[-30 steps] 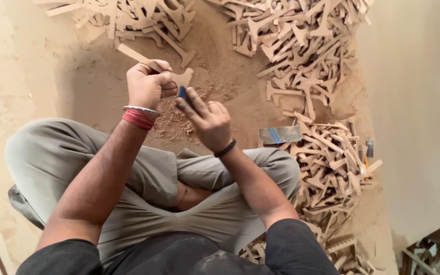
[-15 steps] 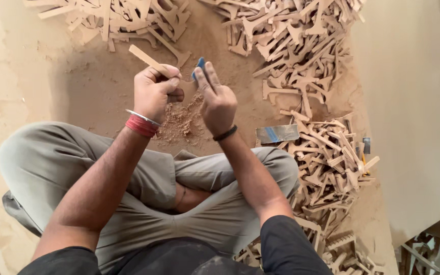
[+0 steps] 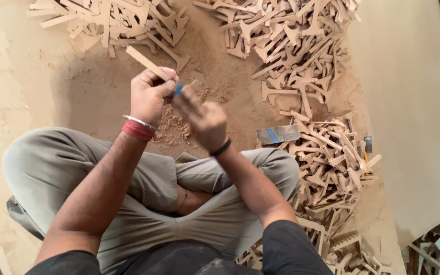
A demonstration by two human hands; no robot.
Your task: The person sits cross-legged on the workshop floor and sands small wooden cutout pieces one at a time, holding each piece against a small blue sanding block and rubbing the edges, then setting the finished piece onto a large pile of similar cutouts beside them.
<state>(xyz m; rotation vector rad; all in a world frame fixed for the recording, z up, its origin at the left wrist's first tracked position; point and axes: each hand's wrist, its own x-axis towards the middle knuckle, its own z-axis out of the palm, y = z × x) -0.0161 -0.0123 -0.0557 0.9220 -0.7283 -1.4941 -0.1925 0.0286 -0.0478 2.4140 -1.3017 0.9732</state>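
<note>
Now my left hand (image 3: 149, 94) is gripping a flat pale wooden strip (image 3: 146, 63) pointing toward ten o'clock, while my blurred right hand (image 3: 204, 122) is pinching a small blue-tipped tool (image 3: 178, 89) against it.

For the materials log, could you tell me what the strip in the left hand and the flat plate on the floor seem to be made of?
Strip: apparently raw, unfinished wood, pale tan and matte, matching the cut pieces around. Flat plate: probably metal, grey with a dull sheen and a bluish patch.
</note>
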